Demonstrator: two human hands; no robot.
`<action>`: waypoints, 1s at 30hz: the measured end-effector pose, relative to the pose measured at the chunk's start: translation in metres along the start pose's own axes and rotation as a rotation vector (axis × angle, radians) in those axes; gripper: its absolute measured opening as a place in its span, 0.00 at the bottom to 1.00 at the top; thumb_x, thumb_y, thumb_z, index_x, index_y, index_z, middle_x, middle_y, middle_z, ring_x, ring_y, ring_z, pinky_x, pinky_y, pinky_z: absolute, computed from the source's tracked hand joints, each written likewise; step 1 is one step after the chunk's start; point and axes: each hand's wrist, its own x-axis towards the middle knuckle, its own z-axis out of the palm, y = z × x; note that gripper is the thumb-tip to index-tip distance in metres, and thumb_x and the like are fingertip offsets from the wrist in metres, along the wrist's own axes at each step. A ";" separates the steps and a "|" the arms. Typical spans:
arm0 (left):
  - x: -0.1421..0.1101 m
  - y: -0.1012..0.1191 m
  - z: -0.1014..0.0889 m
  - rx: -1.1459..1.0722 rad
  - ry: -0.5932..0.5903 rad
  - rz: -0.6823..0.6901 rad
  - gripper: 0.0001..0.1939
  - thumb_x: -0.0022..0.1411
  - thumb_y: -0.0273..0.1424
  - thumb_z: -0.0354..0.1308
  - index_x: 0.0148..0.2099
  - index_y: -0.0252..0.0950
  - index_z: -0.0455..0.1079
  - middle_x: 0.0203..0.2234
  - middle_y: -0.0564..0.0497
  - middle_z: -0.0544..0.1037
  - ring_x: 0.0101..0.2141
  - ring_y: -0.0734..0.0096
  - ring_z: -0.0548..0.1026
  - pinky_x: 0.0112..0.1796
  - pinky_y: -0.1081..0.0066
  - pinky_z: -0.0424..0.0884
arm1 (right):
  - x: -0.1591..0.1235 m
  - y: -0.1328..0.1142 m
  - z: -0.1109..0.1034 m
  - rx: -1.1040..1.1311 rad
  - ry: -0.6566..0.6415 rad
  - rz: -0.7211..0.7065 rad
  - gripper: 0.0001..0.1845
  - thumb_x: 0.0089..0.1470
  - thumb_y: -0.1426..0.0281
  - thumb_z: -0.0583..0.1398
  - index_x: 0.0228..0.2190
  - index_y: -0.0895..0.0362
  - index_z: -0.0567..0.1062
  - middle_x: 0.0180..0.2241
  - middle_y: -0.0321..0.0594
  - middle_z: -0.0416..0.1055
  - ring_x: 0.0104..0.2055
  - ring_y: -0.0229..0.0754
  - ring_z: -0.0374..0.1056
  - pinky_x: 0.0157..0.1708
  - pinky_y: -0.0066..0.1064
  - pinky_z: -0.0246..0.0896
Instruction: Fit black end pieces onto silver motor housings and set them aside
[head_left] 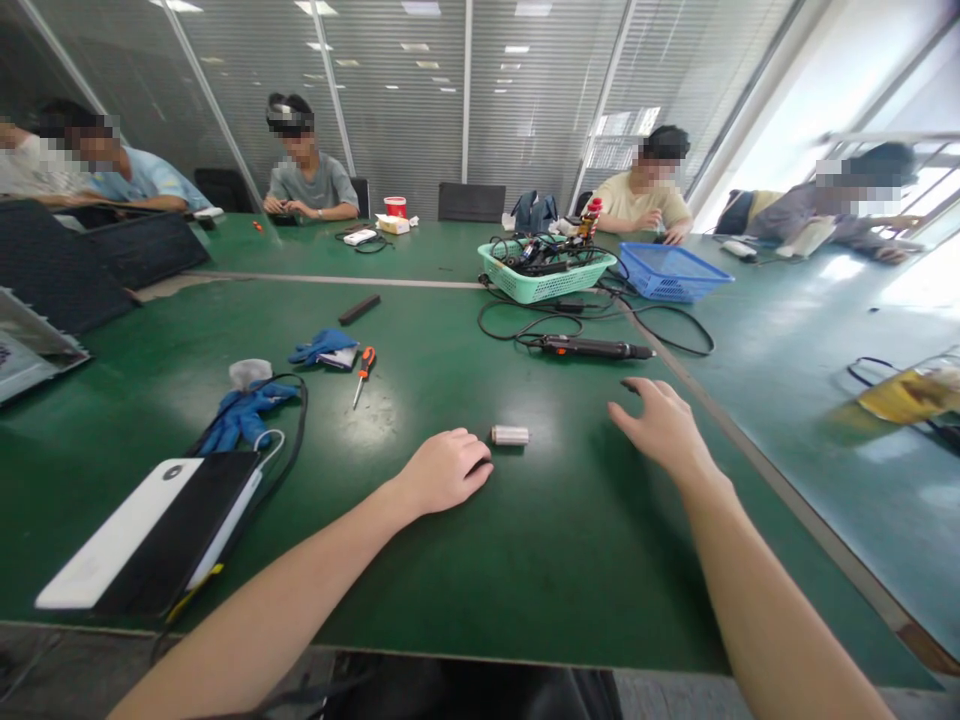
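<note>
My left hand (447, 468) rests on the green table (525, 560) with its fingers curled under into a loose fist; I see nothing in it. Just right of its knuckles lies a small silver cylinder (510, 435), close by but apart. My right hand (660, 422) hovers palm down over the table further right, fingers stretched forward and slightly apart, holding nothing. A black electric screwdriver (592, 348) with its cable lies beyond the right hand.
An orange-handled screwdriver (364, 372), blue gloves (244, 418) and a black and white device (157, 530) lie at the left. A green basket (544, 275) of cables and a blue basket (671, 272) stand further back. Other people sit along the far side.
</note>
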 end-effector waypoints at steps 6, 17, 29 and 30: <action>0.000 0.001 0.001 0.007 0.020 0.005 0.11 0.73 0.35 0.52 0.42 0.36 0.74 0.35 0.48 0.78 0.38 0.64 0.73 0.42 0.64 0.70 | -0.030 -0.113 0.024 0.365 -0.075 -0.350 0.26 0.61 0.60 0.59 0.59 0.54 0.70 0.56 0.50 0.70 0.60 0.55 0.65 0.61 0.49 0.62; 0.002 0.001 0.005 0.009 0.024 -0.021 0.09 0.72 0.35 0.53 0.41 0.37 0.72 0.35 0.48 0.77 0.38 0.63 0.73 0.41 0.65 0.69 | -0.040 -0.127 0.044 0.414 -0.226 -0.550 0.17 0.63 0.64 0.61 0.52 0.53 0.73 0.47 0.47 0.74 0.51 0.53 0.68 0.54 0.49 0.66; 0.001 0.001 0.006 -0.046 0.049 -0.069 0.07 0.70 0.33 0.54 0.46 0.37 0.70 0.36 0.49 0.77 0.38 0.64 0.73 0.40 0.66 0.69 | -0.051 -0.133 0.023 0.438 -0.305 -0.644 0.13 0.60 0.67 0.62 0.47 0.54 0.72 0.43 0.45 0.74 0.47 0.51 0.68 0.50 0.45 0.66; 0.001 0.001 0.006 -0.052 0.048 -0.057 0.07 0.70 0.33 0.54 0.46 0.37 0.70 0.36 0.49 0.77 0.38 0.64 0.73 0.40 0.66 0.69 | -0.051 -0.134 0.022 0.437 -0.308 -0.650 0.13 0.60 0.67 0.62 0.46 0.54 0.72 0.43 0.45 0.74 0.47 0.51 0.68 0.50 0.46 0.66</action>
